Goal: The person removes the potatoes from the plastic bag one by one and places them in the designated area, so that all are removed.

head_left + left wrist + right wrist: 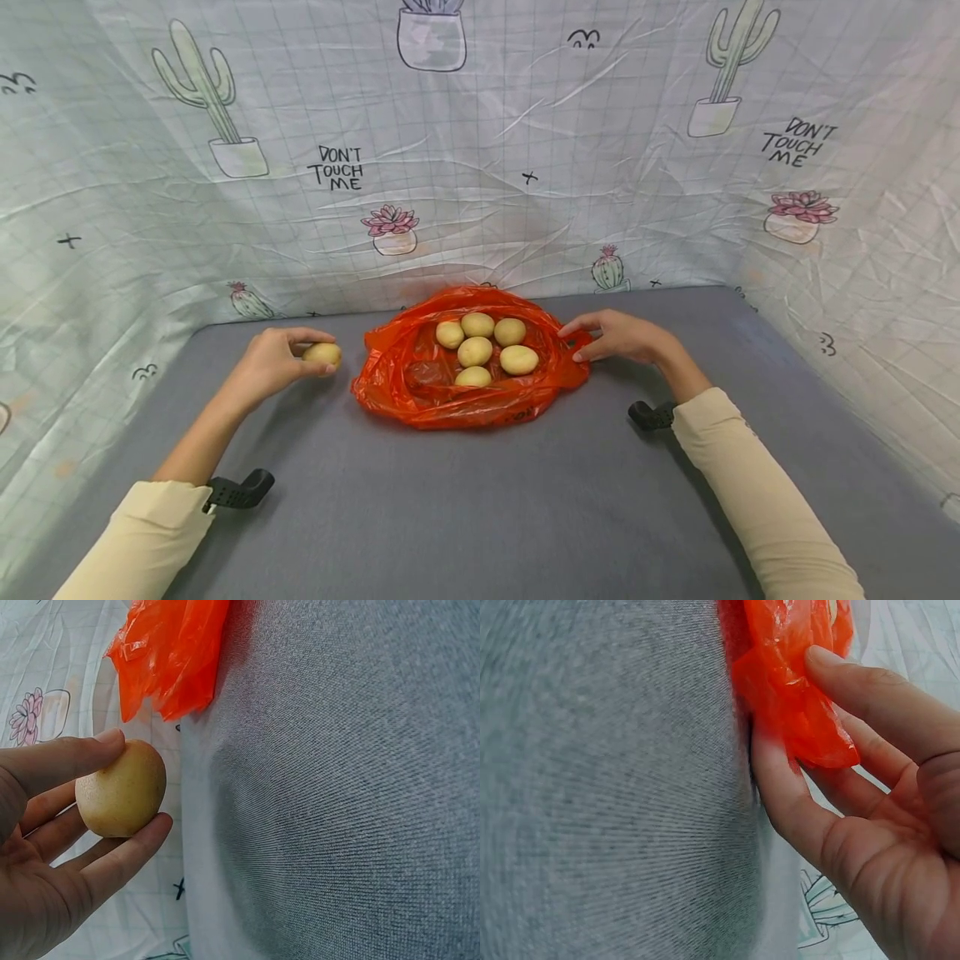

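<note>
In the head view, the left hand (273,364) holds a yellow potato (322,356) just left of a red plastic bag (450,415). The left wrist view has that potato (124,787) between the thumb above and the fingers below. Several similar potatoes (475,352) lie inside the bag, whose mouth is spread wide and faces up. At the bag's right end, the right hand (618,335) grips its edge. Seen from the right wrist, the thumb rests on one side of the red plastic (799,697) and the other fingers lie behind or beneath it.
A grey cloth (480,508) covers the table. Behind and at both sides hangs a pale curtain (480,142) printed with cacti and lettering. Black bands (240,490) sit on both wrists below light sleeves.
</note>
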